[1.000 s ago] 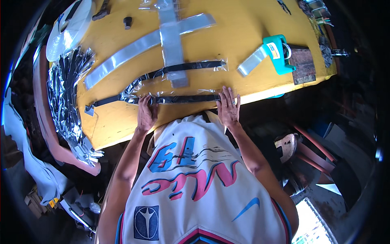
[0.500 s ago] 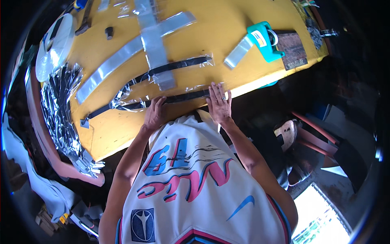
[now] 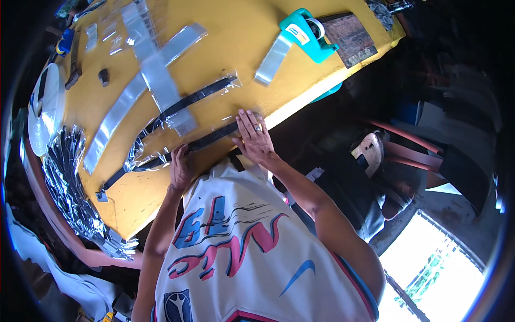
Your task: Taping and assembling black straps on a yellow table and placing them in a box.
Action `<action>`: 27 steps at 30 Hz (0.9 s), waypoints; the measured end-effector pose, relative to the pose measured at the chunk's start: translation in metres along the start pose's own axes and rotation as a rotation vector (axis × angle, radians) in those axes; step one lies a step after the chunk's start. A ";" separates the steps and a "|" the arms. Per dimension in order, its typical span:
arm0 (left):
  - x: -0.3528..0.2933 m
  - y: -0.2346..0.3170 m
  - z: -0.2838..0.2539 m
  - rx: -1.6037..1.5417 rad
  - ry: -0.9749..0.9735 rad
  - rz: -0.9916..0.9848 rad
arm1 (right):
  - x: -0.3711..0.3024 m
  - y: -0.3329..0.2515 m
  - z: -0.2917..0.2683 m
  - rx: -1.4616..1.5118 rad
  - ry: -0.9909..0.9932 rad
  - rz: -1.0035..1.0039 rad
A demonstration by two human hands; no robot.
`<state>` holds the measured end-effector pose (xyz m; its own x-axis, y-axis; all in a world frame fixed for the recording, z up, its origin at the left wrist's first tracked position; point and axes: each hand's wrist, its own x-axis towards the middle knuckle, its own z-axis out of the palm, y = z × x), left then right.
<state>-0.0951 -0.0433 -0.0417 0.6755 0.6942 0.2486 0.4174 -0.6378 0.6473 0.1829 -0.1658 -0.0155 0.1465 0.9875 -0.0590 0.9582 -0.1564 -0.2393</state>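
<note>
Evidently, the black strip point(image 3: 213, 137) lay along the near edge of the yellow table point(image 3: 230, 48), with crinkled clear film point(image 3: 144, 162) toward its left. The right hand point(image 3: 254, 138) lay flat at the strip's right end, fingers straight and close together. The left hand point(image 3: 182, 169) rested on the strip farther left, fingers bent; I could not tell whether it pinched anything. Beyond, a second strip point(image 3: 201, 98) crossed the grey tape point(image 3: 161, 88), left of the teal dispenser point(image 3: 322, 51).
</note>
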 end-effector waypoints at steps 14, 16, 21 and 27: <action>0.007 0.030 0.007 0.092 0.126 -0.018 | 0.009 -0.006 0.006 0.121 0.008 -0.074; 0.016 0.045 0.006 0.037 0.127 -0.072 | 0.010 -0.006 0.008 0.134 -0.006 -0.079; 0.046 0.080 0.004 -0.253 0.115 -0.328 | 0.009 -0.008 0.004 0.130 -0.051 -0.058; 0.067 0.075 0.012 -0.698 -0.049 -0.546 | 0.009 -0.009 0.002 0.116 0.015 -0.094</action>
<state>-0.0111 -0.0484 0.0149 0.5225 0.8169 -0.2443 0.2343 0.1379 0.9623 0.1748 -0.1554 -0.0155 0.0617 0.9980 -0.0166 0.9334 -0.0636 -0.3532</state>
